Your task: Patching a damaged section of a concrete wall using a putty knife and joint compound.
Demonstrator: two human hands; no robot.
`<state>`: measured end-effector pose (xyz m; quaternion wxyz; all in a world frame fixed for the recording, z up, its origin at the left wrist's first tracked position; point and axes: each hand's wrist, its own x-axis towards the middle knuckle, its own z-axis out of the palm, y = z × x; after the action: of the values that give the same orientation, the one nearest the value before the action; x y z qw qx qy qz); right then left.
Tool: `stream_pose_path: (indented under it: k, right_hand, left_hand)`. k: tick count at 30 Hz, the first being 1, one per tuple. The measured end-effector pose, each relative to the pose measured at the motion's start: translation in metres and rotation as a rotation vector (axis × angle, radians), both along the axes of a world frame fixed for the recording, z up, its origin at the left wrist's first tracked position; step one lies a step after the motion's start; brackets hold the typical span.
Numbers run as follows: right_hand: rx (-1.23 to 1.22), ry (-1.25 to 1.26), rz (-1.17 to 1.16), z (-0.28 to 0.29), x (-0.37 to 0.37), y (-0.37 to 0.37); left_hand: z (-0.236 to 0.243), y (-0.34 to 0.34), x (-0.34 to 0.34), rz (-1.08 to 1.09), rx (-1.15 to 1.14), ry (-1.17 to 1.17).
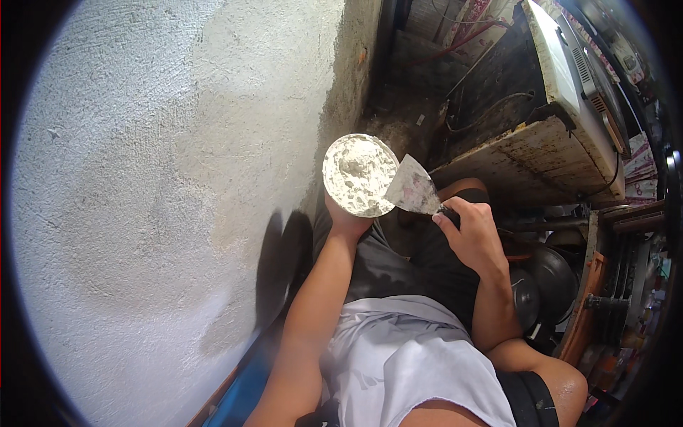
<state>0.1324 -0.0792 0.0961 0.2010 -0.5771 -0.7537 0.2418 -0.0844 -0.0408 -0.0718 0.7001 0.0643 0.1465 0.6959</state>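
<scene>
Wall, tub in left hand, scraper in right, unreadable shirt mark

pale grey shirt, black sleeves, dark bottoms

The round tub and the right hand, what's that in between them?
A scraper: in the head view, its flat blade spans the gap from the right hand to the near edge of the round tub.
</scene>
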Motion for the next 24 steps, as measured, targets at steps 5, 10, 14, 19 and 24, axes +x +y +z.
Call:
stream_pose_path:
  k: [5,10,14,19,24]
  right_hand:
    - [-0.076,0.019,-0.058,-0.001,-0.002,-0.007]
    - [-0.062,-0.031,-0.058,-0.009,-0.002,-0.009]
    - [-0.118,-0.043,-0.053,-0.004,-0.01,-0.011]
    - [-0.064,-0.036,-0.02,-0.012,-0.014,-0.013]
    - [-0.117,0.032,0.004,-0.012,-0.013,-0.012]
  left_hand:
    - [0.024,-0.005,0.011,-0.079,-0.032,-0.117]
    - [0.017,-0.004,0.014,-0.067,-0.069,-0.119]
    - [0.019,-0.006,0.014,-0.081,-0.084,-0.06]
    - [0.014,-0.007,0.012,-0.094,-0.094,-0.04]
    - [0.014,-0.004,0.01,-0.087,-0.144,-0.054]
